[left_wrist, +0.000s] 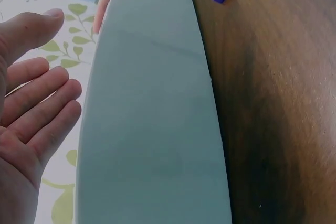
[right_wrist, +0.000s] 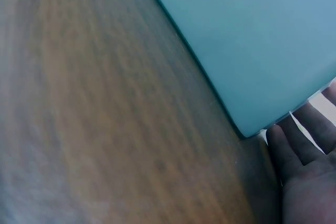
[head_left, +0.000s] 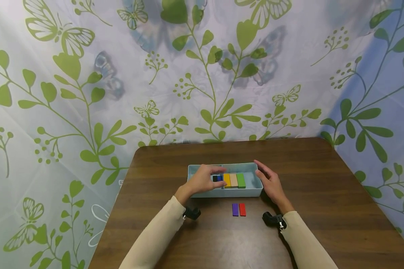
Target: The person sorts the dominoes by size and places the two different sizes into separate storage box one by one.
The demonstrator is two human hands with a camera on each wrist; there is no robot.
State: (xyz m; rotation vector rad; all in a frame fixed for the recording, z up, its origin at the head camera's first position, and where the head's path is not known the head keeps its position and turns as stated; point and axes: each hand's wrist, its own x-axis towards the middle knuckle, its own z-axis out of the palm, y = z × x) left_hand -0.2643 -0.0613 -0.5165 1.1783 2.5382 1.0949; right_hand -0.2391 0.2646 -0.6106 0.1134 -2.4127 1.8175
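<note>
A light blue divided box (head_left: 242, 192) lies lengthwise on the table. My left hand (head_left: 202, 180) reaches over its left part, thumb and fingers apart, and holds nothing. Close to those fingertips are a black block (head_left: 215, 179) and a blue block (head_left: 219, 178). Past the divider stand a yellow block (head_left: 226, 180), a beige block (head_left: 233, 181) and a green block (head_left: 241, 180), side by side. At the box's right end is my right hand (head_left: 272, 185), its extended fingers along the end wall, as the right wrist view also shows.
In front of the box, a purple block (head_left: 235, 210) and a red block (head_left: 242, 210) lie on the brown wooden table (head_left: 222, 243). Behind the table hangs a leaf-patterned cloth (head_left: 195, 112). Each wrist wears a black camera mount.
</note>
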